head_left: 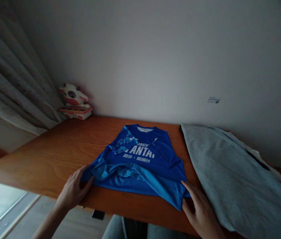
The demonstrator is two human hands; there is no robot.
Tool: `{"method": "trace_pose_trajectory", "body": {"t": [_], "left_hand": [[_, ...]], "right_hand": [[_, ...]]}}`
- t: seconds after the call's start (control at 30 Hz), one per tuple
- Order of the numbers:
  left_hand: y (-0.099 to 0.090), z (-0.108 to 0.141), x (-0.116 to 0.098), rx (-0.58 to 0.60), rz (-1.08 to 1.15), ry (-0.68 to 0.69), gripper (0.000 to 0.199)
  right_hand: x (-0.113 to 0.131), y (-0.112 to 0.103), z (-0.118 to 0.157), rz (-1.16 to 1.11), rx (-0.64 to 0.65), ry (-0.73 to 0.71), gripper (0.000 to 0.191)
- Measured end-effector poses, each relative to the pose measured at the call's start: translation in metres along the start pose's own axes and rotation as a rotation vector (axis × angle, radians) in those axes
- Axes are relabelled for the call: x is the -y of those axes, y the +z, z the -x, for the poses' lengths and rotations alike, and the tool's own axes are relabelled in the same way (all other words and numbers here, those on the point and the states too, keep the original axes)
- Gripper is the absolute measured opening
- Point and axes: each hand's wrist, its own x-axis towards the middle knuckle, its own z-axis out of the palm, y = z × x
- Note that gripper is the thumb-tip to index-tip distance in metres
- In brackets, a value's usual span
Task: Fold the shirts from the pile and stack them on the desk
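**Two hands at the near hem of a blue jersey on a wooden table**

Right hand (201, 212): nearest the camera, low right. Palm down, fingers (189, 189) extended and slightly spread, their tips touching the jersey's lower right corner. Nothing gripped.

Left hand (73, 191): low left, forearm entering from the bottom edge. Fingers loosely spread, thumb at the lower left corner of the jersey; whether cloth is pinched under the hand cannot be told.

Blue jersey (142, 162): lies front-up on the table, collar toward the wall, near the front edge and between the two hands. White lettering across the chest, lighter blue pattern on one shoulder. Sides folded inward; lower part rumpled, lighter lining showing.

Table (56, 156): reddish-brown wood, set against a pale wall.

Grey garment (225, 172): spread flat just beside the jersey on the right, reaching the table's front edge.

Toy figure (74, 101): white and red, at the far left corner, beside the curtain (11, 83).
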Motion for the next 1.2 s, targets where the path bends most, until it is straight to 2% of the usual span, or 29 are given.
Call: {"method": "trace_pose_trajectory", "body": {"t": [0.2, 0.37, 0.53, 0.73, 0.9, 1.07, 1.2], "left_hand": [[-0.001, 0.000, -0.008, 0.001, 0.038, -0.084, 0.055], [-0.002, -0.001, -0.009, -0.017, 0.084, -0.073, 0.052], [-0.006, 0.000, -0.012, -0.026, 0.166, -0.104, 0.041], [-0.007, -0.001, -0.014, -0.055, 0.190, -0.141, 0.039], [-0.016, 0.009, -0.010, -0.046, 0.199, -0.039, 0.039], [-0.029, 0.038, -0.012, 0.066, 0.192, 0.096, 0.041], [-0.035, 0.041, -0.016, 0.048, 0.061, 0.242, 0.044]], "right_hand": [[0.000, 0.001, 0.004, -0.024, -0.005, 0.060, 0.049], [0.004, -0.003, 0.002, -0.029, 0.004, 0.121, 0.045], [0.006, -0.008, -0.003, -0.048, -0.002, 0.120, 0.041], [0.004, -0.011, 0.000, -0.050, -0.032, 0.136, 0.023], [0.012, -0.026, 0.022, -0.029, 0.011, 0.190, 0.024], [0.016, -0.038, 0.051, 0.109, -0.006, 0.153, 0.023], [0.024, -0.045, 0.054, 0.164, 0.000, 0.125, 0.041]]}}
